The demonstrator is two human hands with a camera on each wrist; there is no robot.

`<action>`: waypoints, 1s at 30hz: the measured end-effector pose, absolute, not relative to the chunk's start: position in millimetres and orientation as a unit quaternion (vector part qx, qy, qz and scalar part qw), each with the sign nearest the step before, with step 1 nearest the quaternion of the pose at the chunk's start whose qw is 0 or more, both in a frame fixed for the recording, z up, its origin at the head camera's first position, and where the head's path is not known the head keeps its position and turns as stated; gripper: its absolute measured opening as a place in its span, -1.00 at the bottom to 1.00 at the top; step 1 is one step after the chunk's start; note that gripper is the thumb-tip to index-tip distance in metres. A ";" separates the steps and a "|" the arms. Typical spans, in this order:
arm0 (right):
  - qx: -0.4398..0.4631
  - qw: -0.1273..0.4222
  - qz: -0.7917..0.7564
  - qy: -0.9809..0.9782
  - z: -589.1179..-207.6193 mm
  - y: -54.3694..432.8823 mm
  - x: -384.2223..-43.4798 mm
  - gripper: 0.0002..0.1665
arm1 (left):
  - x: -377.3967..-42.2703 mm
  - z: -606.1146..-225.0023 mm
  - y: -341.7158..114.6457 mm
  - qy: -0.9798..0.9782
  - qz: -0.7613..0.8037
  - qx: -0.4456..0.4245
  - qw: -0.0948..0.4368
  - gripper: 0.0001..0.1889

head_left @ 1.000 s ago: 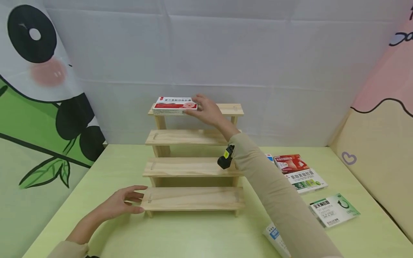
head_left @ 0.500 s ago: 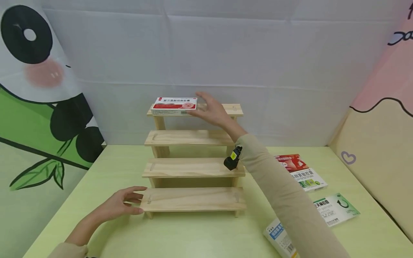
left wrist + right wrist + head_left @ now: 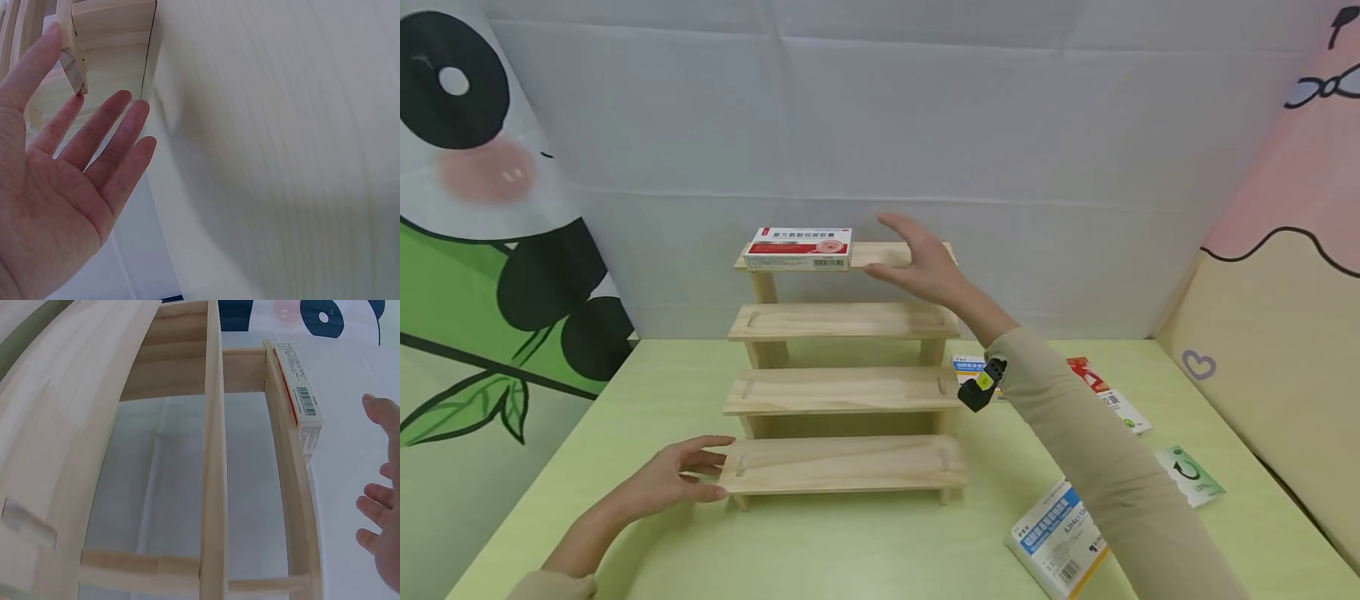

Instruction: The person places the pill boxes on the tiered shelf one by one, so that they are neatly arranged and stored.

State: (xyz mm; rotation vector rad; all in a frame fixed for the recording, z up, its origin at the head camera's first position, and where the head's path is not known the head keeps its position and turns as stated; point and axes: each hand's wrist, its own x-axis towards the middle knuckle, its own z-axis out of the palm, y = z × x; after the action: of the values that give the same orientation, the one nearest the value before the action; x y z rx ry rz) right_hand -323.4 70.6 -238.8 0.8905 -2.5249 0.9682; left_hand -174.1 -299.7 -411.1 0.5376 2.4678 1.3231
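A wooden step shelf (image 3: 842, 467) with several tiers stands against the back wall. On the left part of its top tier lies a red and white medicine box (image 3: 798, 248), flat, printed side up. My right hand (image 3: 925, 262) hovers at the right of that box, thumb and fingers spread, with a gap between them and the box; the right wrist view also shows the medicine box (image 3: 300, 394) apart from the fingers. My left hand (image 3: 670, 475) is at the left end of the lowest tier, its fingers extended and the thumb and fingertips right at the board's edge (image 3: 75, 72).
Right of the shelf, partly behind my right sleeve, lie a blue and white box (image 3: 968, 367), a red box (image 3: 1088, 375), a white box (image 3: 1127, 412) and a green and white box (image 3: 1191, 475). Another blue and white box (image 3: 1060, 537) lies nearer the front.
My right hand has let go of the red and white box and drawn back to the right. The box stays on the top tier. My left hand keeps its place at the shelf.
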 end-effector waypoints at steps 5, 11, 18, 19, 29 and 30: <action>0.310 0.152 0.326 -0.880 -237.4 90.7 -316.7 -0.12 | -175.7 -411.2 -297.5 0.860 0.452 0.188 0.141 -0.31; 0.330 0.172 0.320 -0.871 -238.1 114.9 -308.7 -0.13 | -176.9 -411.9 -297.7 0.851 0.466 0.188 0.149 -0.29; 0.347 0.176 0.290 -0.874 -251.1 143.8 -301.5 -0.17 | -173.5 -413.2 -298.9 0.839 0.484 0.199 0.148 -0.30; 0.348 0.177 0.288 -0.875 -252.9 147.9 -300.6 -0.17 | -173.3 -413.5 -299.0 0.838 0.486 0.199 0.147 -0.30; 0.325 0.168 0.271 -0.890 -265.4 187.4 -292.3 -0.16 | -173.8 -415.5 -299.6 0.838 0.490 0.189 0.150 -0.29; 0.322 0.166 0.269 -0.893 -267.2 192.0 -291.3 -0.16 | -173.8 -415.5 -299.5 0.838 0.490 0.189 0.150 -0.29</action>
State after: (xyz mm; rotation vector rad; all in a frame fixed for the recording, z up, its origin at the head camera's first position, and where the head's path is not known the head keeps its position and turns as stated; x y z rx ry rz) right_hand -291.3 192.0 -267.2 0.9176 -2.5422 0.7653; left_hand -173.8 -299.5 -415.5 0.5423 2.4073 1.4082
